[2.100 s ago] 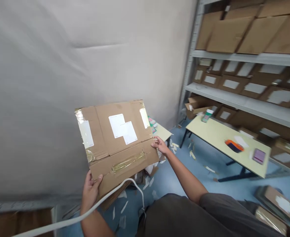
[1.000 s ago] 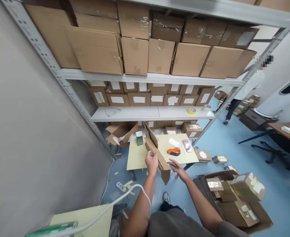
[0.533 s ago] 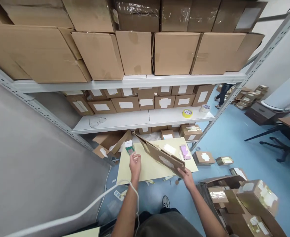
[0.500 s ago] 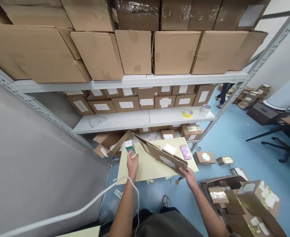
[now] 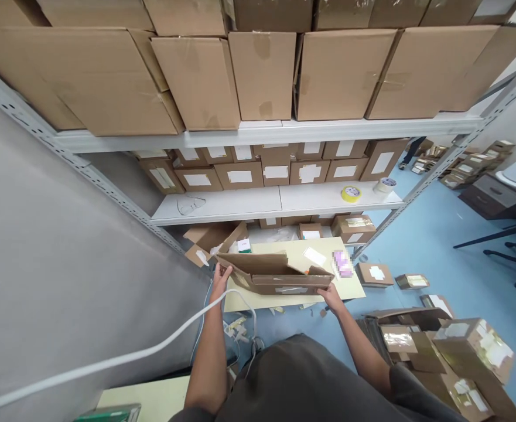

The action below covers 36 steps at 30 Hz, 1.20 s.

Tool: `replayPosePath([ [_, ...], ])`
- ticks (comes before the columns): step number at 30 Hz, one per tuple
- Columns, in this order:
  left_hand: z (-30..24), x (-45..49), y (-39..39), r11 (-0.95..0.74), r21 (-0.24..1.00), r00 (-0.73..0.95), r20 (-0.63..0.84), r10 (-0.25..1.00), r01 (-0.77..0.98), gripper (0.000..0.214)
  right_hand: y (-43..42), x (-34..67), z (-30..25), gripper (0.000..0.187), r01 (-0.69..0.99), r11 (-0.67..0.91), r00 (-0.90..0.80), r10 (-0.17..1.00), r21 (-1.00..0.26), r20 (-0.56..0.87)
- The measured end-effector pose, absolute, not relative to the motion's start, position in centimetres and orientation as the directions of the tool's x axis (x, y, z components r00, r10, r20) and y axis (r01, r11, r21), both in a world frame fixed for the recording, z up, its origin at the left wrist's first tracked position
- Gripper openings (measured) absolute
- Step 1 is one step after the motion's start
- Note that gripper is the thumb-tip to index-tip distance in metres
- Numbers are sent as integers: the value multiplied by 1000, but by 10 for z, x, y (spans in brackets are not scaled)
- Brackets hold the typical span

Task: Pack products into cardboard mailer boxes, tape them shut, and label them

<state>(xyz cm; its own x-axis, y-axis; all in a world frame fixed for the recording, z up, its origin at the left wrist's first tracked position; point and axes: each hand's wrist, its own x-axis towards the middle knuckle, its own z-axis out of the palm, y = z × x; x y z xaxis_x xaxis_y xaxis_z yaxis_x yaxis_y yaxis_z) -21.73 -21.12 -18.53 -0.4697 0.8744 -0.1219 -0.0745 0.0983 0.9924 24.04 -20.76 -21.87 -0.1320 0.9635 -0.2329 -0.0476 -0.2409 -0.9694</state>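
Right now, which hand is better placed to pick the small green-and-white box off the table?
Left, probably. The left hand grips the cardboard box at the end nearest the small box; the right hand holds the far end.

Dark grey shirt [image 5: 301,381], short sleeve [image 5: 400,378] visible on the right arm. Both forearms bare; left hand [image 5: 219,275] and right hand [image 5: 330,295] uncovered. Round white cable [image 5: 108,366] crosses the left arm and loops at the torso.

Bright, even, diffuse light leaves only soft shade under the shelf boards [image 5: 279,132] and mild glare on the taped boxes [image 5: 472,346] at near right. The wide lens bows the edges. The carton [image 5: 275,272] is sharp, and a patch on the tabletop [image 5: 295,251] is pixelated.
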Motion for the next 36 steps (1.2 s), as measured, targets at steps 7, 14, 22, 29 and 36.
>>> replayPosePath([
  [7, -210, -238, -237, 153, 988, -398, -155, 904, -37, 103, -207, 170, -235, 52, -33, -220, -92, 972, -975, -216],
  [14, -215, -238, -234, 142, 986, -352, -163, 922, -85, 91, -226, 146, -245, 50, -37, -274, -93, 959, -961, -270],
  [22, -199, -240, -230, 164, 980, -282, -190, 940, -116, 96, -231, 143, -206, 78, -20, -197, -96, 976, -980, -194],
  [29, -217, -246, -229, 150, 981, -231, -175, 957, -119, 102, -209, 154, -173, 101, 172, -104, -297, 943, -980, -152],
  [36, -244, -253, -222, 113, 985, -258, -143, 955, -128, 85, -205, 126, -177, 99, 182, -46, -263, 960, -982, -93],
])
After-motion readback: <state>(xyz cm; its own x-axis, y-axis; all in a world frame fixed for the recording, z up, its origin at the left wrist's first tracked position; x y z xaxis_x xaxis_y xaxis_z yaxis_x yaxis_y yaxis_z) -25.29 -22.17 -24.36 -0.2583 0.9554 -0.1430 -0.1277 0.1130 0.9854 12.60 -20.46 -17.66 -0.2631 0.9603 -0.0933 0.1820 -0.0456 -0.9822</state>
